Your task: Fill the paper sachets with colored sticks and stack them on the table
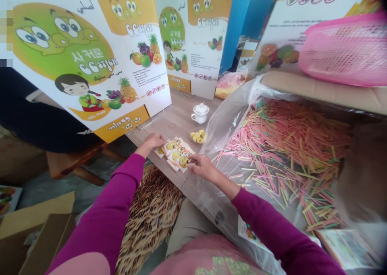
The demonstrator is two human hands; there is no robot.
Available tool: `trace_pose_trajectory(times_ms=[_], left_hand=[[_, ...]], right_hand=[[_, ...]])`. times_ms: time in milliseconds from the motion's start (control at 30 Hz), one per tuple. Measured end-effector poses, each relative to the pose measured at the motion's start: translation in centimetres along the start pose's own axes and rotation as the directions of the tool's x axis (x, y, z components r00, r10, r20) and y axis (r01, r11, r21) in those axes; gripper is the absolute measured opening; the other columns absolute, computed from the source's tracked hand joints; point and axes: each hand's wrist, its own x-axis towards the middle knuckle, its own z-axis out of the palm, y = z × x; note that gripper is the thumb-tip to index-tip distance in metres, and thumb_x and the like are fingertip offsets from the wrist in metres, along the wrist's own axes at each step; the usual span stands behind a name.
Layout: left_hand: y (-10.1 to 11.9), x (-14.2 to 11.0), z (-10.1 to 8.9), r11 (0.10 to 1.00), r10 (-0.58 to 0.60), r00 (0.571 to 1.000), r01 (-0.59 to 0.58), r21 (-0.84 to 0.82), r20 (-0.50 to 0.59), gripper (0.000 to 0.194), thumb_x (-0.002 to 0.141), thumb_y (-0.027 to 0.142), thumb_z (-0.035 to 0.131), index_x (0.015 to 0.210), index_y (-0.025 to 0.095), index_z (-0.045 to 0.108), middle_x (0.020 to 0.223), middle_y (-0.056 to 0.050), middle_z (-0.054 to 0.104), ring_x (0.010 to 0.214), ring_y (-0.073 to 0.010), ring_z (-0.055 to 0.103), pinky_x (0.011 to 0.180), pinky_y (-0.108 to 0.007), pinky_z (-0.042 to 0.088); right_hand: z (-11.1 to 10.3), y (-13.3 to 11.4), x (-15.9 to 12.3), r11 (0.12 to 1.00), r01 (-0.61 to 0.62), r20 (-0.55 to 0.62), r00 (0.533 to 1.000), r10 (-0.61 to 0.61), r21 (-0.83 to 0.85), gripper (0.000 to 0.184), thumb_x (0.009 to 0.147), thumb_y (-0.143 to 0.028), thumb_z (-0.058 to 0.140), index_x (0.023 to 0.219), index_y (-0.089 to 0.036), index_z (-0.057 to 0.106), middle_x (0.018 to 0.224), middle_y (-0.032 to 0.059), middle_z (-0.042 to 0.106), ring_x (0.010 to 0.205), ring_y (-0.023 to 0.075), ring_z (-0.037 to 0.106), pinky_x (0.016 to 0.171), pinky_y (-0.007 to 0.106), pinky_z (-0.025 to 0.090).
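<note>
A loose pile of small yellow-and-white printed sachets [177, 154] lies on the low wood-grain table [172, 124]. My left hand [153, 141] is at the pile's left end, its fingers on the nearest sachets. My right hand [202, 166] comes in from the right, its fingertips pinching the pile's right end. Just beyond the sachets stand a small glass bowl of yellow pieces [198, 135] and a white lidded ceramic pot [200, 113]. Both sleeves are magenta.
Several pink, yellow and green sticks [281, 154] lie heaped on clear plastic sheeting to the right. Printed fruit-themed display boards [90, 53] rise behind the table. A pink plastic basket [344, 51] sits at upper right. A person in dark clothing [36, 114] is at left; cardboard boxes [39, 234] lie below.
</note>
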Motion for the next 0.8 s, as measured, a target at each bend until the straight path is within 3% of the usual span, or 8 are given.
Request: trace_pose_trajectory(times_ms=[233, 400, 500, 600, 700, 800], left_hand=[[-1.5, 0.0, 1.0, 0.998, 0.051, 0.998, -0.05, -0.046, 0.033, 0.017, 0.078, 0.036, 0.075, 0.083, 0.019, 0.073, 0.088, -0.006, 0.08, 0.084, -0.0219, 0.072, 0.073, -0.028, 0.05], [-2.0, 0.3, 1.8, 0.998, 0.057, 0.997, -0.056, -0.034, 0.043, 0.012, 0.08, 0.032, 0.073, 0.079, 0.02, 0.074, 0.081, -0.005, 0.079, 0.079, -0.0215, 0.072, 0.067, -0.027, 0.047], [-1.9, 0.0, 2.3, 0.998, 0.062, 0.998, -0.061, -0.011, 0.032, 0.01, 0.08, 0.026, 0.072, 0.072, 0.02, 0.073, 0.076, -0.005, 0.077, 0.077, -0.0216, 0.071, 0.067, -0.027, 0.046], [-1.9, -0.6, 2.6, 0.998, 0.066, 0.998, -0.065, 0.008, -0.015, 0.01, 0.081, 0.023, 0.072, 0.072, 0.02, 0.072, 0.08, -0.006, 0.078, 0.084, -0.0238, 0.072, 0.075, -0.029, 0.051], [-2.0, -1.4, 2.7, 0.997, 0.082, 0.994, -0.081, 0.013, -0.078, 0.005, 0.083, 0.023, 0.073, 0.086, 0.02, 0.076, 0.101, -0.01, 0.082, 0.103, -0.0266, 0.073, 0.092, -0.032, 0.054], [-2.2, -1.8, 2.8, 0.996, 0.094, 0.989, -0.094, 0.0, -0.116, 0.023, 0.08, 0.024, 0.076, 0.103, 0.021, 0.078, 0.117, -0.012, 0.081, 0.115, -0.0284, 0.072, 0.104, -0.036, 0.054]], right_hand=[[0.8, -0.6, 0.8, 0.961, 0.027, 0.06, 0.998, -0.011, -0.276, 0.018, 0.086, -0.012, 0.073, 0.075, -0.019, 0.062, 0.079, 0.0009, 0.065, 0.082, 0.0175, 0.059, 0.076, 0.026, 0.043], [1.6, -0.1, 0.7, 0.956, 0.005, 0.046, 0.999, 0.009, -0.295, 0.005, 0.09, -0.013, 0.07, 0.088, -0.017, 0.072, 0.091, 0.0064, 0.072, 0.093, 0.0218, 0.062, 0.087, 0.03, 0.047], [1.8, 0.1, 0.7, 0.956, -0.021, 0.041, 0.999, 0.034, -0.294, 0.011, 0.091, -0.014, 0.071, 0.099, -0.016, 0.078, 0.102, 0.0107, 0.076, 0.102, 0.0252, 0.065, 0.094, 0.033, 0.049], [1.9, 0.3, 0.7, 0.958, -0.032, 0.038, 0.998, 0.044, -0.285, 0.014, 0.091, -0.013, 0.072, 0.102, -0.015, 0.08, 0.106, 0.0119, 0.076, 0.106, 0.0266, 0.066, 0.096, 0.034, 0.049], [2.0, 0.7, 0.7, 0.964, -0.032, 0.015, 0.999, 0.038, -0.266, 0.014, 0.09, -0.011, 0.072, 0.099, -0.017, 0.08, 0.1, 0.0101, 0.075, 0.102, 0.0257, 0.066, 0.093, 0.034, 0.049], [2.1, 1.1, 0.7, 0.969, -0.014, 0.004, 1.0, 0.015, -0.245, 0.014, 0.089, -0.01, 0.071, 0.098, -0.016, 0.08, 0.096, 0.0088, 0.074, 0.098, 0.0243, 0.065, 0.091, 0.033, 0.049]])
